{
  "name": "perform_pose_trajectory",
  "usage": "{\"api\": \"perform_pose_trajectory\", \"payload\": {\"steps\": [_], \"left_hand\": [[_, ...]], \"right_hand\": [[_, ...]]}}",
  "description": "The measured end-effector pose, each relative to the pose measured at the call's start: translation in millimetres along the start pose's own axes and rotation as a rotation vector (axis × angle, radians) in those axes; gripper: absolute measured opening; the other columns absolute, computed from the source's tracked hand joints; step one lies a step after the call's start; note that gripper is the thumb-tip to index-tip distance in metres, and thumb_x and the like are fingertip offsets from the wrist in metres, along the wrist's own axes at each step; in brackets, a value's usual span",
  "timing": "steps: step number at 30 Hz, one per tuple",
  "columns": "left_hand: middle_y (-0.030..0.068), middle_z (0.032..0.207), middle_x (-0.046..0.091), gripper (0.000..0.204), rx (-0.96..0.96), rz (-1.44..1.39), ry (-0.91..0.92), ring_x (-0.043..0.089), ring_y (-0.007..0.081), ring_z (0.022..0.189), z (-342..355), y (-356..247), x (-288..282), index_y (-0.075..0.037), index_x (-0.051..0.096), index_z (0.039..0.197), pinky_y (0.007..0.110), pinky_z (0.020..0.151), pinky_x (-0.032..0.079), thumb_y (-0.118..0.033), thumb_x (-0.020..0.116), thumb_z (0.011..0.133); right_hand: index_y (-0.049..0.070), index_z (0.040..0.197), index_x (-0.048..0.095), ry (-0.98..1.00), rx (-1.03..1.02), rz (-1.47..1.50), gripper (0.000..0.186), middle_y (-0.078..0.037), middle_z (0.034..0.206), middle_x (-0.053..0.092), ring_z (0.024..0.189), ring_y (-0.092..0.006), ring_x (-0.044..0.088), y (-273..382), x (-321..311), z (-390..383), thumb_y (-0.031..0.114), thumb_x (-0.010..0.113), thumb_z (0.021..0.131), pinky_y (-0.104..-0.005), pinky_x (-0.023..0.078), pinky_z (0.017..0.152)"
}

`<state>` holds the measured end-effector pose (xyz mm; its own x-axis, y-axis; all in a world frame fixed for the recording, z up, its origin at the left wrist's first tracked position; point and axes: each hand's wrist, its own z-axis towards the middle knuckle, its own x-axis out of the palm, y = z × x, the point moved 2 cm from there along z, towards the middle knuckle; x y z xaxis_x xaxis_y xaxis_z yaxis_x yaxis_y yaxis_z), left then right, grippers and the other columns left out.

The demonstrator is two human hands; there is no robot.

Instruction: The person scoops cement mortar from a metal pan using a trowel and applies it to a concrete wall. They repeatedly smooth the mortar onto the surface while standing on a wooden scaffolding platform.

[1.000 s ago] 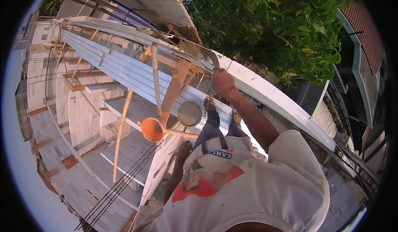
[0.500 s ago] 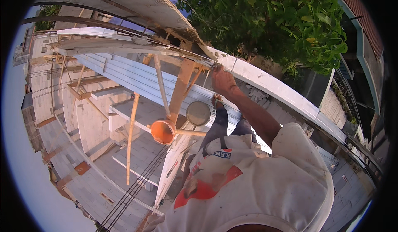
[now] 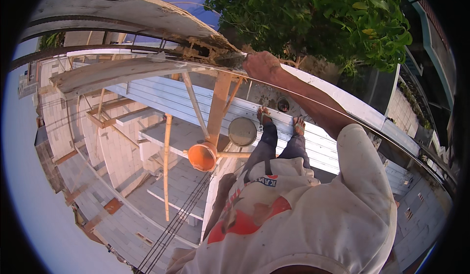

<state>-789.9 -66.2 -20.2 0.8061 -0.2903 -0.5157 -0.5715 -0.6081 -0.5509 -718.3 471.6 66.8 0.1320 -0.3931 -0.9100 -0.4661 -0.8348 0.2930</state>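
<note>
One right hand (image 3: 262,66) sits beyond the orange bucket (image 3: 201,157) and to its right, its fingers clenched on what looks like a trowel (image 3: 231,59); the grip itself is hidden by the knuckles, and the blade blurs into the rough masonry behind it. That broken, mortar-caked beam end (image 3: 198,51) lies straight beyond the orange bucket, with the trowel at its right end. A thin pale string (image 3: 299,95) passes close under the hand and runs along the forearm. Nearer the orange bucket, a brown plank (image 3: 219,102) and a slim grey pole (image 3: 195,105) slant up from behind it, standing between it and the beam. Just right of the orange bucket is a round grey pail (image 3: 242,131), its contents hard to make out; farther right, two bare feet (image 3: 264,115) rest on a ribbed metal sheet (image 3: 323,155). Left of the orange bucket a bamboo pole (image 3: 167,166) hangs down, and dark cables (image 3: 177,217) stretch below it. Well beyond and right, a leafy tree (image 3: 313,19) is cropped by the top edge. The left arm (image 3: 218,203), below the orange bucket, is in shadow and partly behind the shirt (image 3: 313,215); whether its fingers are loose or holding something, I cannot tell
</note>
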Motion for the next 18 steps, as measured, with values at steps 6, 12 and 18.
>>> {"api": "perform_pose_trajectory", "payload": {"steps": [6,12,18], "left_hand": [[0.0132,0.098,0.063,0.017,-0.191,-0.519,-0.296,0.067,0.0243,0.087,-3.3,11.8,18.5,-0.008,0.066,0.097,0.035,0.068,0.054,-0.021,0.059,0.088],[0.0123,0.088,0.062,0.011,-0.079,0.01,0.032,0.064,0.0291,0.084,6.8,-20.6,-9.5,-0.006,0.062,0.09,0.038,0.071,0.052,-0.014,0.061,0.083],[0.0143,0.091,0.062,0.017,-0.126,-0.031,-0.04,0.062,0.0336,0.085,10.1,-29.5,-4.6,-0.006,0.061,0.09,0.04,0.073,0.051,-0.017,0.064,0.077]], "right_hand": [[0.003,0.094,0.074,-0.076,0.087,0.017,0.019,-0.016,0.099,0.07,0.086,-0.0308,0.073,15.9,3.9,-16.7,0.01,0.059,0.086,-0.0407,0.059,0.065],[0.001,0.102,0.071,-0.069,0.18,0.035,0.022,-0.019,0.094,0.068,0.089,-0.0304,0.071,31.0,3.9,-13.0,0.008,0.057,0.086,-0.0405,0.059,0.063],[-0.009,0.09,0.067,-0.259,0.245,0.179,0.019,-0.023,0.091,0.066,0.087,-0.0314,0.071,50.9,25.5,-44.0,0.008,0.059,0.083,-0.0386,0.06,0.066]]}}
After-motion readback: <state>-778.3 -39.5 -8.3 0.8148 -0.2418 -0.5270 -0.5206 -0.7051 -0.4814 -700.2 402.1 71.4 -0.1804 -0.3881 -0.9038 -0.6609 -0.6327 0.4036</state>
